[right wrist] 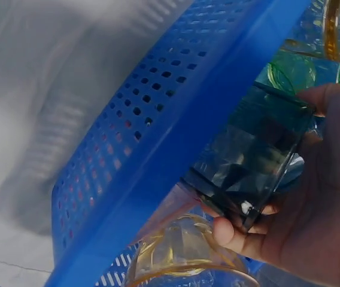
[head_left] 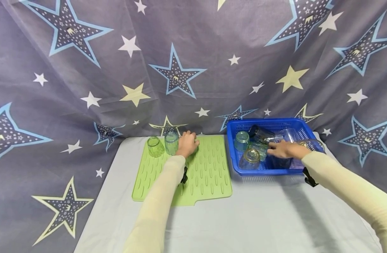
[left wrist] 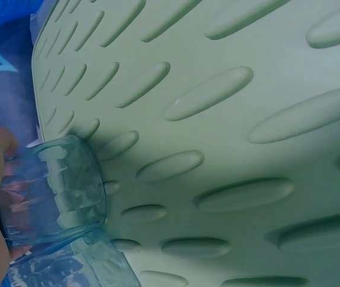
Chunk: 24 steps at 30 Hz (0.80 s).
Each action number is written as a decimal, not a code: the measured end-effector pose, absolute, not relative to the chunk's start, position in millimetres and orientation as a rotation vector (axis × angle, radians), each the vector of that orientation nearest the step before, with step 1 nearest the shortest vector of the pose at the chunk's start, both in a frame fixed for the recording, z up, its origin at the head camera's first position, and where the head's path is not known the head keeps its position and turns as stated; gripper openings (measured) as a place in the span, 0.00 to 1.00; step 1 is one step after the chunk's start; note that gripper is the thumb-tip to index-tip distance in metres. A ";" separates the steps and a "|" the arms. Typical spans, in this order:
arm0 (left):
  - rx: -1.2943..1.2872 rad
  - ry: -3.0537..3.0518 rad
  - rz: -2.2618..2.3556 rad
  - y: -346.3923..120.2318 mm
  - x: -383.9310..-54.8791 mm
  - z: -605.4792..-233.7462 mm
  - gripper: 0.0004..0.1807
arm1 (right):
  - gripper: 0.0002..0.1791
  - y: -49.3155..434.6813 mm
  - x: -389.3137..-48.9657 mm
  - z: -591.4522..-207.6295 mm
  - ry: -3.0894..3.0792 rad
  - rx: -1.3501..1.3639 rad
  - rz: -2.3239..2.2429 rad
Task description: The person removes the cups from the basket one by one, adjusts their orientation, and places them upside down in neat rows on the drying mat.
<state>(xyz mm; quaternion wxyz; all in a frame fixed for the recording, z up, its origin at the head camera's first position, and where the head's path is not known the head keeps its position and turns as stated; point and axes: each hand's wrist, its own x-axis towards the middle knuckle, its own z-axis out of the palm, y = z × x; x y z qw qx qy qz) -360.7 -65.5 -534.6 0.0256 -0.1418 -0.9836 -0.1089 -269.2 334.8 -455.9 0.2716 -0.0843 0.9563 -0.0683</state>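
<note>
On the green drying mat, my left hand grips a clear bluish glass, mostly hidden behind the hand in the head view. Its rim is down at the mat, close beside a blue glass. Left of these stands a green glass. My right hand reaches into the blue basket. There it holds a dark grey-blue glass, thumb at one end and fingers at the other. An amber glass lies just under the fingertips.
More glassware fills the basket: a teal glass, an amber-rimmed glass, a black glass and a clear one. A white-covered table bears the mat and basket. A star-patterned curtain hangs behind.
</note>
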 end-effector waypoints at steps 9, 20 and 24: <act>-0.430 -3.051 -0.360 -64.9 -363.9 -540.7 0.21 | 0.42 343.3 -274.9 -447.3 2.611 -0.206 -0.216; -0.421 -3.007 -0.429 -62.8 -361.9 -537.4 0.22 | 0.44 346.2 -284.4 -431.9 2.654 -0.220 -0.354; -0.433 -2.986 -0.432 -60.4 -361.8 -535.5 0.22 | 0.42 348.5 -286.7 -430.3 2.681 -0.247 -0.404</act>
